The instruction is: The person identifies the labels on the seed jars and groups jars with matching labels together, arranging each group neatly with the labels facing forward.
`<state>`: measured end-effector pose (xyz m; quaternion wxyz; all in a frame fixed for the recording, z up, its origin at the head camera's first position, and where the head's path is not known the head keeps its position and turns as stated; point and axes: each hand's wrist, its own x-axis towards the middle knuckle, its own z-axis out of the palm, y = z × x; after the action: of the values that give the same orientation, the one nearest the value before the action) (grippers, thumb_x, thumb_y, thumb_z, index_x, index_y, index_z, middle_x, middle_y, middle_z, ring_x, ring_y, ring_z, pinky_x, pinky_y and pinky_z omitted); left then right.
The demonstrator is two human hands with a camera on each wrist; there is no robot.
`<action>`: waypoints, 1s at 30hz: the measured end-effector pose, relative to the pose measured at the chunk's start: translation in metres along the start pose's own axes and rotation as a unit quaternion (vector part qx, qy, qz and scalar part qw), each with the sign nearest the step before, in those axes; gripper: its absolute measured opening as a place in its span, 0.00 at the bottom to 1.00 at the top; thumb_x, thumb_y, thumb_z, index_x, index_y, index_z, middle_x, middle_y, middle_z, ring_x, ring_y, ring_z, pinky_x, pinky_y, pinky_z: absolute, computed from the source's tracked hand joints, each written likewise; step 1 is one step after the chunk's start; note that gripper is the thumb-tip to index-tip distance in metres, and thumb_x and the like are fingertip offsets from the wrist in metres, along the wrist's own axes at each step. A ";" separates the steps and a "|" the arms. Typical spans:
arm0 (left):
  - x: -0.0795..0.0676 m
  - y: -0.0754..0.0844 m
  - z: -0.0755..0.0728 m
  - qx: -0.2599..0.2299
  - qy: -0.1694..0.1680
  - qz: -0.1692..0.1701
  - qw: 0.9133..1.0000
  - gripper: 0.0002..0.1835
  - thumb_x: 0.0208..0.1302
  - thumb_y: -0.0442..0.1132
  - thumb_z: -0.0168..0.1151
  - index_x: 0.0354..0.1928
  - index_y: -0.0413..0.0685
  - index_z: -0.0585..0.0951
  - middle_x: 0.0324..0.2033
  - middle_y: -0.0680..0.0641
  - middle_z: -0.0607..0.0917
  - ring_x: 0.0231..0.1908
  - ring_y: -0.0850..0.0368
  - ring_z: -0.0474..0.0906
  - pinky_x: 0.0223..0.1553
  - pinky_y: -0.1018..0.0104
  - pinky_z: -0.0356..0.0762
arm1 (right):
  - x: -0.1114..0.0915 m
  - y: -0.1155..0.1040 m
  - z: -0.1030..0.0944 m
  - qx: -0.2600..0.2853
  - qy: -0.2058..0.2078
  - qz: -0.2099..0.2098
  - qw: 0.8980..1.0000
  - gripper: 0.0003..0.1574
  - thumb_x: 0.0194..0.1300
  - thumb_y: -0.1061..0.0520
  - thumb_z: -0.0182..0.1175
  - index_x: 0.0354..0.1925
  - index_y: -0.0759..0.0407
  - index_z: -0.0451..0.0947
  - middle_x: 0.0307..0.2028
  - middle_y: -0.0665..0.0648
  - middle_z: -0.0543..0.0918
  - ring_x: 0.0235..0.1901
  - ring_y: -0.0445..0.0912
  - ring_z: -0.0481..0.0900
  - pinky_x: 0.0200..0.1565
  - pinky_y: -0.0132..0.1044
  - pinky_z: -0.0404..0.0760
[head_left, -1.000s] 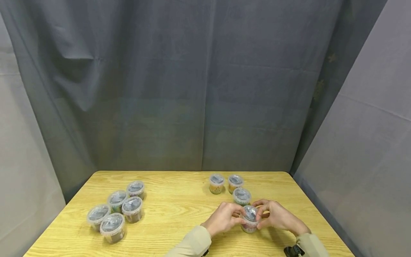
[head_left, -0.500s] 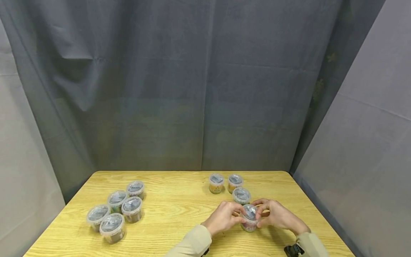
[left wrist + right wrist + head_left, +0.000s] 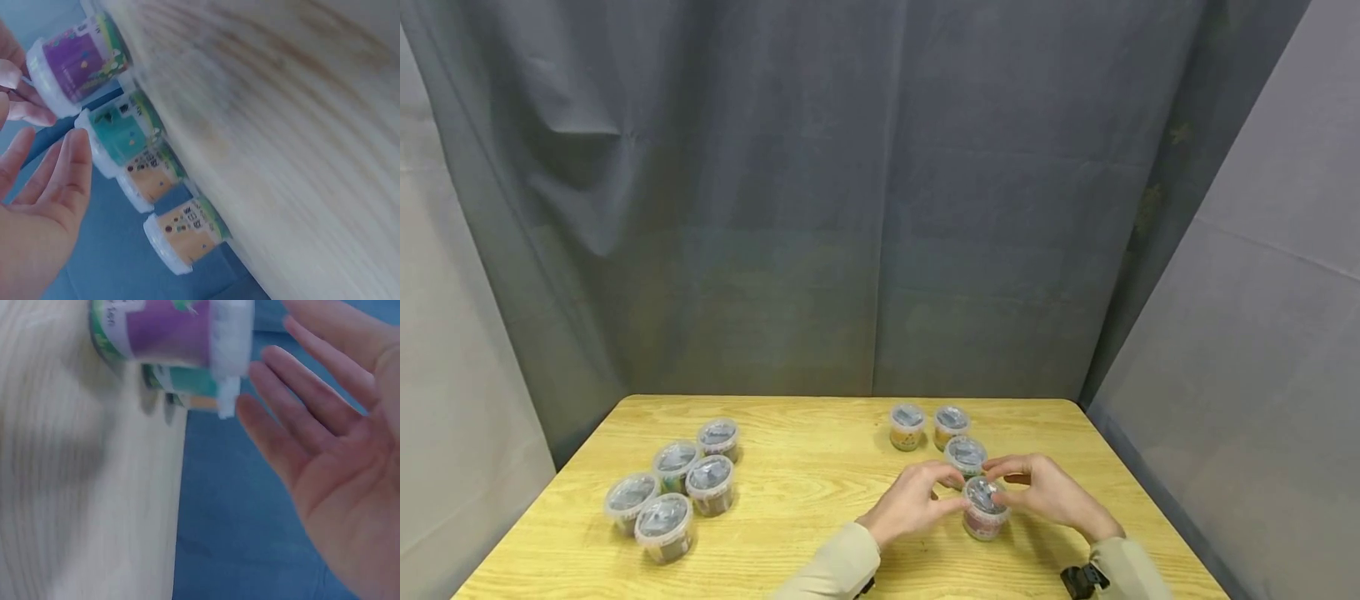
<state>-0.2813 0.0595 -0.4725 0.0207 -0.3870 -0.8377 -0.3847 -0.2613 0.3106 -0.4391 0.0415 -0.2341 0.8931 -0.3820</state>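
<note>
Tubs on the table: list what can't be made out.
Head view: print on the five tubs at the left, too small.
Head view: lower part of the teal-labelled tub, behind the purple-labelled tub and left hand.
Right wrist: one side of the purple-labelled tub, cut off by the top edge.
Right wrist: most of an orange-labelled tub, behind the teal-labelled tub.
</note>
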 end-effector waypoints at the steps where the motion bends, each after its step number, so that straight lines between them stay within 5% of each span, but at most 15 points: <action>1: -0.001 0.000 -0.003 -0.001 0.003 0.000 1.000 0.15 0.66 0.52 0.63 0.47 0.52 0.84 0.46 0.55 0.86 0.48 0.62 0.81 0.39 0.78 0.80 | 0.002 -0.001 0.002 -0.005 0.012 0.000 1.000 0.15 0.64 0.53 0.66 0.48 0.57 0.84 0.56 0.63 0.82 0.57 0.62 0.78 0.56 0.57 0.78; 8: -0.011 -0.006 -0.028 -0.015 0.015 0.000 1.000 0.11 0.69 0.48 0.61 0.44 0.52 0.86 0.41 0.55 0.88 0.40 0.69 0.81 0.36 0.80 0.79 | 0.019 -0.012 0.023 -0.052 0.064 -0.009 0.997 0.12 0.66 0.54 0.64 0.46 0.53 0.85 0.47 0.55 0.87 0.50 0.54 0.83 0.52 0.54 0.82; 30: -0.081 -0.048 -0.106 -0.001 0.078 -0.105 0.991 0.09 0.69 0.48 0.60 0.39 0.56 0.87 0.36 0.59 0.87 0.36 0.67 0.81 0.39 0.72 0.81 | 0.078 -0.059 0.100 -0.064 0.012 -0.066 0.996 0.07 0.67 0.54 0.62 0.41 0.51 0.87 0.43 0.50 0.88 0.47 0.48 0.85 0.51 0.51 0.83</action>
<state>-0.2844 -0.0808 -0.4551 0.0450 -0.2653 -0.8692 -0.4148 -0.2828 0.1740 -0.4602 -0.0091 -0.2902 0.8986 -0.3291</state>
